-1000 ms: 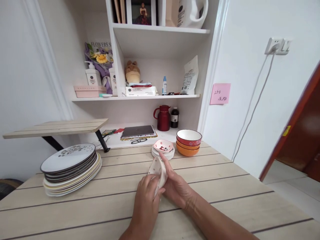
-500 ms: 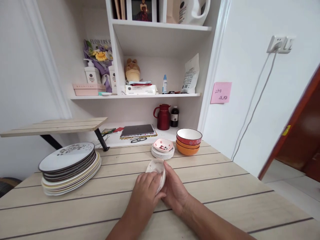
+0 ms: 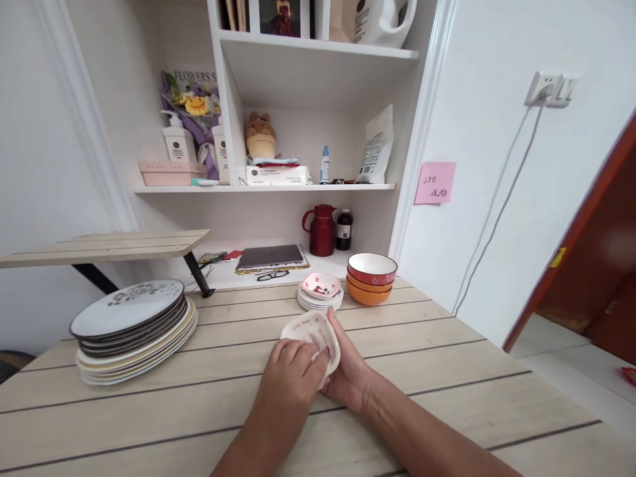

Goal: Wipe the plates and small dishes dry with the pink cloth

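Observation:
A small pale dish [image 3: 303,326] with lettering inside its rim is tilted up above the wooden table, between my hands. My right hand [image 3: 350,371] supports it from the right and below, thumb along the rim. My left hand [image 3: 294,371] lies over the near part of the dish, its fingers curled into the inside, with a bit of something whitish by the fingertips that I cannot make out. Just beyond stands a stack of small white plates [image 3: 320,305] with a pink square dish [image 3: 321,285] on top.
Stacked bowls [image 3: 370,293] stand right of the small plates. At the left is a tall pile of large plates [image 3: 130,318] beside a raised wooden stand [image 3: 109,245]. Behind are glasses [image 3: 272,275], a laptop [image 3: 271,256] and a red jug [image 3: 322,232].
The dish has turned to show more of its inside and lettering. My left hand has shifted slightly to the left. The whole view has moved a little.

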A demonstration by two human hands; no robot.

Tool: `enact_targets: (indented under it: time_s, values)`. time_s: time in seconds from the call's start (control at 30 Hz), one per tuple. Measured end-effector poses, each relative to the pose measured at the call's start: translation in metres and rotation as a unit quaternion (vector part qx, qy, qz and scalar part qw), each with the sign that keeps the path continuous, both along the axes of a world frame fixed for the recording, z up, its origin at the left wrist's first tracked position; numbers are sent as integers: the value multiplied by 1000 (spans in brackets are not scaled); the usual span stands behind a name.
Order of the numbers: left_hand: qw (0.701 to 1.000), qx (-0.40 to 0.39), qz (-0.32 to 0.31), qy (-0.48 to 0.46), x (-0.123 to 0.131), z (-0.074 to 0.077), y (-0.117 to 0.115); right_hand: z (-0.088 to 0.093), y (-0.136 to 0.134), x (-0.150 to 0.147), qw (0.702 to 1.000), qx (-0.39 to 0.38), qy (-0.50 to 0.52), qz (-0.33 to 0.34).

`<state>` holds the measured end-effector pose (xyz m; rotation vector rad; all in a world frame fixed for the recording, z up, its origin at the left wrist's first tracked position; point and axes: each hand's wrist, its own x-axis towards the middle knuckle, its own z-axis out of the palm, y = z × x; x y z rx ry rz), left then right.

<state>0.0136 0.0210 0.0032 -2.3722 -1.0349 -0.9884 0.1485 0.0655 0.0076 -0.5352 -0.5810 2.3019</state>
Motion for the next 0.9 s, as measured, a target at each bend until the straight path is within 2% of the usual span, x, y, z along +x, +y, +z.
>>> enact_targets:
  time_s: [0.13, 0.23, 0.3, 0.57, 0.77, 0.9]
  values:
    - [989, -91, 26, -118, 2, -5, 1, 3, -6, -2, 998, 58, 25, 2]
    - [967, -141, 20, -211, -1, -5, 4, 3, -11, -7, 991, 120, 35, -39]
    - [963, -145, 10, -228, -4, -5, 5, 1, -14, -12, 987, 139, 42, -70]
    - [979, -101, 18, -174, -1, -4, 3, 2, -24, -17, 975, 171, 24, -139]
    - [992, -80, 32, -94, -3, -7, 3, -7, -20, -18, 975, 170, 9, -145]
    - [996, -50, 51, -46, -5, -8, 6, -5, -18, -18, 977, 156, 4, -147]
